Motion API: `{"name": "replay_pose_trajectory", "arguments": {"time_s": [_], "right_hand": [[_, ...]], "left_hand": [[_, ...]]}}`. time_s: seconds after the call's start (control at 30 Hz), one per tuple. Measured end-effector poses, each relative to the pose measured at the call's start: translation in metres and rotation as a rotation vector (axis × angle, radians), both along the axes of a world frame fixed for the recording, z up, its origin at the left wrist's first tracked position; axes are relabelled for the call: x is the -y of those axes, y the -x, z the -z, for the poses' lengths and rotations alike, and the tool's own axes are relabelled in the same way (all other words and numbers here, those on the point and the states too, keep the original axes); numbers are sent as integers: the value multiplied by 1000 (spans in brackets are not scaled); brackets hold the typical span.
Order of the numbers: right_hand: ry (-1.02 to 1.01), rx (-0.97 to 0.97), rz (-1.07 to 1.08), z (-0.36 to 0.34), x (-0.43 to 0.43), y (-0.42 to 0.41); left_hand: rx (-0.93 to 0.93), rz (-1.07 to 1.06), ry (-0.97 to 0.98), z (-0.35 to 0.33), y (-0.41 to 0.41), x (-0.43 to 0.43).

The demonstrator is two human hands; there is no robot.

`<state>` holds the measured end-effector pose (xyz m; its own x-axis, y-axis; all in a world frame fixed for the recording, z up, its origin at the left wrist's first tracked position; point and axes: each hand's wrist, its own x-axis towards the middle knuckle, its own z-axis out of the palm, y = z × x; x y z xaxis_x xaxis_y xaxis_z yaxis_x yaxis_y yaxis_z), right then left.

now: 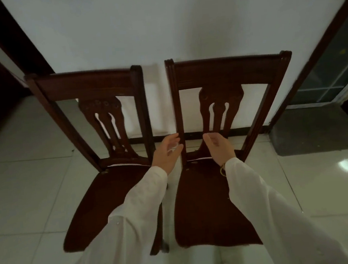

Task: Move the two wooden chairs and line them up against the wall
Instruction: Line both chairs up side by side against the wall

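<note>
The white wall (pixel 180 21) is standing behind two wooden chairs, the left chair (pixel 101 180) and right chair (pixel 207 192), sitting side by side. The left hand (pixel 167 153) and right hand (pixel 218 149) are hanging open by the right chair's back, holding nothing.

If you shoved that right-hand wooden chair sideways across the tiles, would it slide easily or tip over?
The right chair looks like solid dark wood, so probably rigid and fairly heavy. The glossy floor tiles suggest its legs would slide rather than catch. Its tall backrest means a high push might tip it; a push low down, near the seat, seems safer.
</note>
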<state>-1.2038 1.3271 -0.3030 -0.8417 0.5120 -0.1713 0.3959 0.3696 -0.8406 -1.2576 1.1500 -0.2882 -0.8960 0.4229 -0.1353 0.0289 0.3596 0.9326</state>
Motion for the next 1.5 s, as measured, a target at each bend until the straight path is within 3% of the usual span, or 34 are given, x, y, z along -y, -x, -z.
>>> {"name": "replay_pose_trajectory", "arguments": {"time_s": [0.27, 0.5, 0.77, 1.07, 1.23, 1.5], "right_hand": [[76, -112, -82, -37, 124, -59], [144, -85, -82, -49, 200, -58], [179, -91, -100, -32, 236, 55], [154, -50, -83, 45, 246, 221], [167, 4, -71, 88, 248, 267], [156, -50, -1, 124, 261, 301]], "left_hand": [[-37, 83, 24, -29, -36, 130], [-63, -28, 77, -39, -16, 215], [-44, -147, 104, -19, 90, 244], [10, -253, 189, 54, 239, 234], [94, -294, 176, 91, 274, 227], [88, -163, 211, 126, 312, 222]]}}
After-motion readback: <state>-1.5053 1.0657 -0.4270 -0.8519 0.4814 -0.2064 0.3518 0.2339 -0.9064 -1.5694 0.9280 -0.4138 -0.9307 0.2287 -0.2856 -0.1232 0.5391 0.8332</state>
